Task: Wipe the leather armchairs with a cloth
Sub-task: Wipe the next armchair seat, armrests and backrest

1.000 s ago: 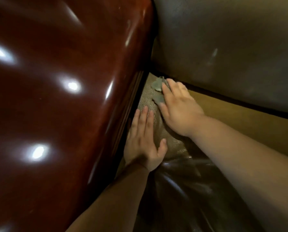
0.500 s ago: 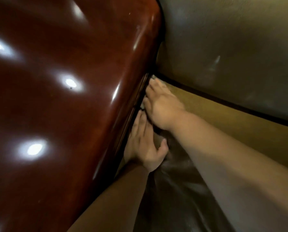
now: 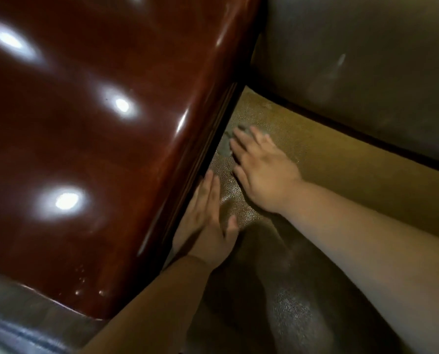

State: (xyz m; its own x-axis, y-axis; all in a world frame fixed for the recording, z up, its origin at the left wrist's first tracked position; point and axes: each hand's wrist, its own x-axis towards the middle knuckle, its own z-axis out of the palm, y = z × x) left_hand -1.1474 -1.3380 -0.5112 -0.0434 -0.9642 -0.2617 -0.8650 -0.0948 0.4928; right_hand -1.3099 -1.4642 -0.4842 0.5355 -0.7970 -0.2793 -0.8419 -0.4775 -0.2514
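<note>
While my right hand [image 3: 261, 172] lies flat with its fingers spread on the seat [image 3: 341, 180], its fingertips press the grey cloth [image 3: 224, 146] down near the back corner, just beside the glossy red-brown armrest [image 3: 98, 123]. Only a small blurred edge of the cloth shows past my fingers, so my grip there is wide, not pinching. My left hand [image 3: 208, 223] rests flat and straight-fingered on the pebbled leather along the armrest's lower edge, holding nothing. The dark backrest [image 3: 366, 60] rises behind the seat. Both forearms reach in from below.
</note>
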